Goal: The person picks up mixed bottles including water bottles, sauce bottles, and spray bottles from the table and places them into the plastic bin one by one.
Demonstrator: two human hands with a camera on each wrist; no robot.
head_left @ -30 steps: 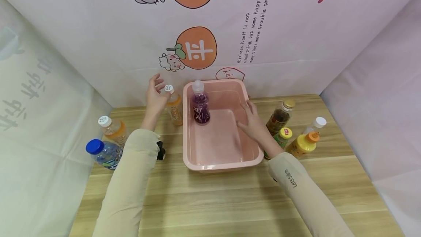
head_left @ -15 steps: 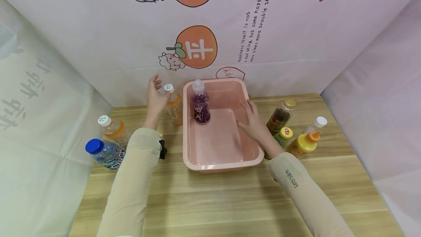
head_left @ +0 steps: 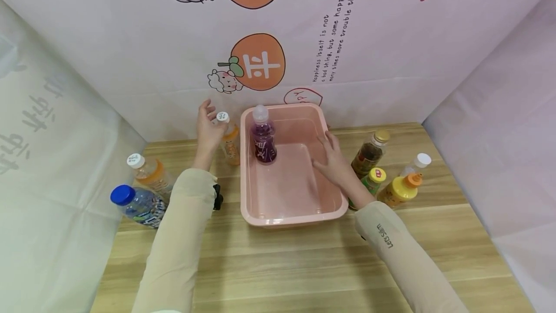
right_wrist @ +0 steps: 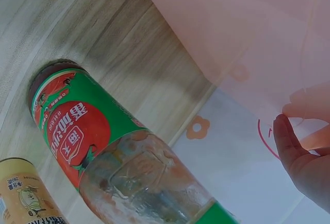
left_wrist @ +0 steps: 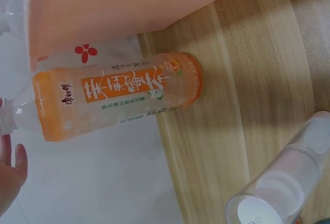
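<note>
In the head view, my left hand (head_left: pixel 209 132) is at the white cap of an orange-labelled drink bottle (head_left: pixel 230 146), left of a pink plastic basin (head_left: pixel 244 182). The left wrist view shows fingertips on both sides of that cap (left_wrist: pixel 6 117), pinching it, while the bottle (left_wrist: pixel 124 98) stands upright on the table. My right hand (head_left: pixel 335 163) holds the basin's right rim, thumb inside and fingers over the edge. A purple drink bottle (head_left: pixel 264 141) with a clear cap stands inside the basin at its left.
On the left stand another orange drink bottle (head_left: pixel 153 174) and a blue-capped bottle (head_left: pixel 141 206). To the right are a gold-capped dark bottle (head_left: pixel 369 156), a green tomato-label bottle (right_wrist: pixel 82 126), a yellow squeeze bottle (head_left: pixel 400 190) and a white-capped bottle (head_left: pixel 421 161). A printed cloth hangs behind.
My left hand has shifted slightly right, its thumb coming up to the bottle's cap. My right hand stays at the basin's rim.
</note>
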